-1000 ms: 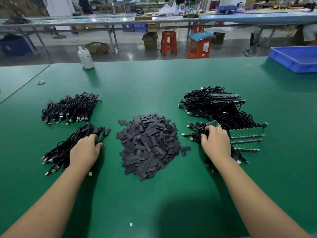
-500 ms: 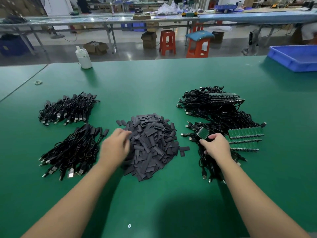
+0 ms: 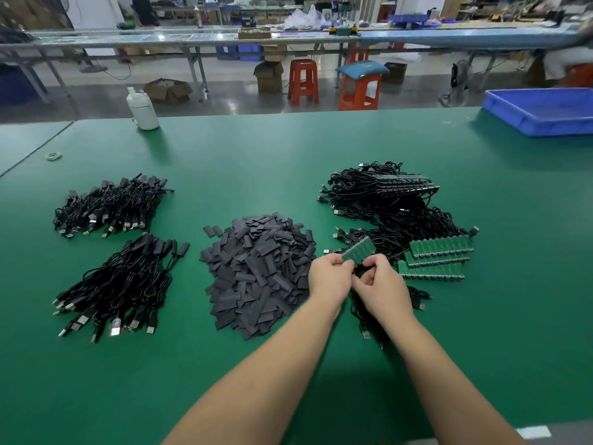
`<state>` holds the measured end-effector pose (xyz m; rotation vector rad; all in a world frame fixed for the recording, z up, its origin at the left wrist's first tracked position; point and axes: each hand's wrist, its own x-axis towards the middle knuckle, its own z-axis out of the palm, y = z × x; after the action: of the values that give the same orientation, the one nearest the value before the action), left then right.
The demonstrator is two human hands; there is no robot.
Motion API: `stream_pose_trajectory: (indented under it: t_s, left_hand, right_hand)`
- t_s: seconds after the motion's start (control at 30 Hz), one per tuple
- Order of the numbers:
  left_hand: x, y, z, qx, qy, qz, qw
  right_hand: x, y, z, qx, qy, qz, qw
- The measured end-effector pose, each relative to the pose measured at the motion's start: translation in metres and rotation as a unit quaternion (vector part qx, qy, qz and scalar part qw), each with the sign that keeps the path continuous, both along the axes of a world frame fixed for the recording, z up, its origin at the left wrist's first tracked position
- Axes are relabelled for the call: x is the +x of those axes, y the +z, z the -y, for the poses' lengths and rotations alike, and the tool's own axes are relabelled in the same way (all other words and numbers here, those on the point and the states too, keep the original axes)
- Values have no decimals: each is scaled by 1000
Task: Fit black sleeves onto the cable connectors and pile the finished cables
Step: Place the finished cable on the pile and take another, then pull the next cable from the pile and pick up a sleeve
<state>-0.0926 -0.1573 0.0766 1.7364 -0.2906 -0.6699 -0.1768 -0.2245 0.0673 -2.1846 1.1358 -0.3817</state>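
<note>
My left hand (image 3: 330,277) and right hand (image 3: 382,284) meet just in front of me, at the right edge of the heap of black sleeves (image 3: 258,271). Both have their fingers curled round a strip of green connector boards (image 3: 359,250), its black cables trailing down under my wrists; whether my left also has a sleeve pinched against it I cannot tell. No sleeve is on this strip yet, so I judge I am at the start of another piece.

Level with my hands, on the left, lies the nearer pile of finished cables (image 3: 117,284), and behind it a second finished pile (image 3: 109,205): two piles done. To my right sit three rows of bare green boards (image 3: 438,258) on a tangle of unsleeved cables (image 3: 404,226), and beyond them one more bundle with dark boards (image 3: 382,187). The sleeves number far too many to count, and the supply on the right looks about as large as what is finished, so I reckon roughly half remains.

Farther off on the green table (image 3: 288,155) stand one white bottle (image 3: 142,112) and one blue tray (image 3: 542,110).
</note>
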Motion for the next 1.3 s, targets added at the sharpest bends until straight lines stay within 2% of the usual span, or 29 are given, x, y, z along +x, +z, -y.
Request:
stream_pose_trajectory:
  t_s: [0.03,0.1,0.17,0.27,0.37,0.53,0.63,0.9,1.13,1.23,1.3]
  left_hand:
    - [2,0,-1,-4,-4,-3,1000]
    - [7,0,-6,-18,-38,-5,999]
    - [10,4,-12,-39,-89,-4,995]
    - [9,13,-15,-32,-170,60,983]
    - [7,18,-14,3,-163,125,979]
    - [-2,23,-11,5,-99,117,988]
    - [-6,28,-6,40,-73,154,985]
    - [-15,34,0,97,-39,214,971]
    - [-18,34,4,135,-16,225,965]
    - [-13,34,1,118,-16,221,968]
    - [-6,34,-5,59,-8,186,981]
  right_hand:
    - [-4,3,1,-68,10,-21,997]
    - [-13,14,5,-194,0,7,981]
    - [-17,29,15,-232,15,40,972]
    - [-13,50,25,-228,110,-7,968]
    - [-7,62,25,-191,146,-55,969]
    - [-2,71,25,-169,106,-66,978]
    - [-2,72,24,-176,82,-62,979]
    - [0,68,23,-178,61,-34,981]
    - [1,65,21,-206,41,-51,976]
    - [0,65,25,-214,39,-27,976]
    - [-3,64,35,-217,23,-21,976]
